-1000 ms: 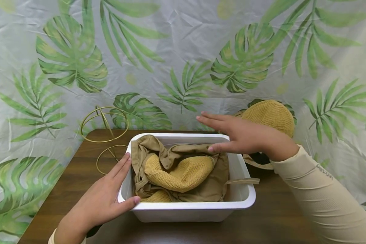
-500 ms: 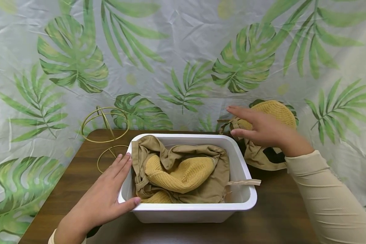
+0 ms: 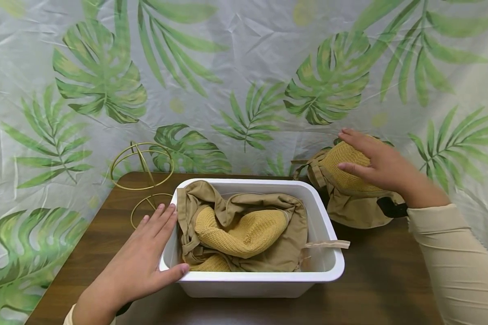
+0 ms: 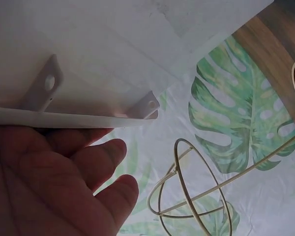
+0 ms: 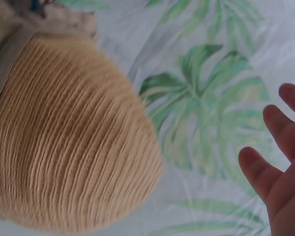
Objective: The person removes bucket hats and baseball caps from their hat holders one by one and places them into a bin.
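Brown wood counter [image 3: 370, 280]; L hand [image 3: 134, 257] flat-fingered on white tub's rim [image 3: 260, 276], bunched hat [image 3: 252, 239] inside; R hand [image 3: 386, 167], nearer, empty, fingers extended; yellow-crowned hat [image 5: 73, 142] just beyond, w/ gap, brim toward person.

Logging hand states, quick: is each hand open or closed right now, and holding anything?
Left hand: open, touching the white tub.
Right hand: open, holding nothing, near the yellow hat.
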`<move>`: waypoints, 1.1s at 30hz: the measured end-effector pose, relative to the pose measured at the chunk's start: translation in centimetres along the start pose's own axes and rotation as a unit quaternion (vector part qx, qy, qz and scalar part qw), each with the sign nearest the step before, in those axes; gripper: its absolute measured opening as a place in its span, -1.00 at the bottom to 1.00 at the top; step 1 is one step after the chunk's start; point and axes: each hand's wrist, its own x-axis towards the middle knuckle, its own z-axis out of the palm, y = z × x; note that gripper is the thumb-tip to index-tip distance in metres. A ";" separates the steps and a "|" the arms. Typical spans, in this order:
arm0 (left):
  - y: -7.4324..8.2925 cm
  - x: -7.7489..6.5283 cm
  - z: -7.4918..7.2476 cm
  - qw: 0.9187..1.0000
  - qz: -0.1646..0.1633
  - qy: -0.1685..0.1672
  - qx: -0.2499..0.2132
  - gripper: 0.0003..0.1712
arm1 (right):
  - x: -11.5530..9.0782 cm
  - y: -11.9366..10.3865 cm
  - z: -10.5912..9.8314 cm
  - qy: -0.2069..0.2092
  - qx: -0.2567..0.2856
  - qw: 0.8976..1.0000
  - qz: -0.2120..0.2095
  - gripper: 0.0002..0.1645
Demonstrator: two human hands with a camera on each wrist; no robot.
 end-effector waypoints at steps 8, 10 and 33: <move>0.3 0.3 0.0 1.000 0.002 -0.005 0.007 0.13 | -1.3 2.9 -1.7 0.000 0.008 0.999 0.050 -0.05; 0.3 0.4 0.0 1.000 0.002 -0.007 0.011 0.14 | -1.7 3.9 -1.9 0.003 0.008 0.998 0.062 -0.05; 0.2 -0.1 0.0 1.000 0.005 0.006 0.017 0.14 | -0.6 12.0 -0.3 -0.021 0.093 0.975 0.203 -0.06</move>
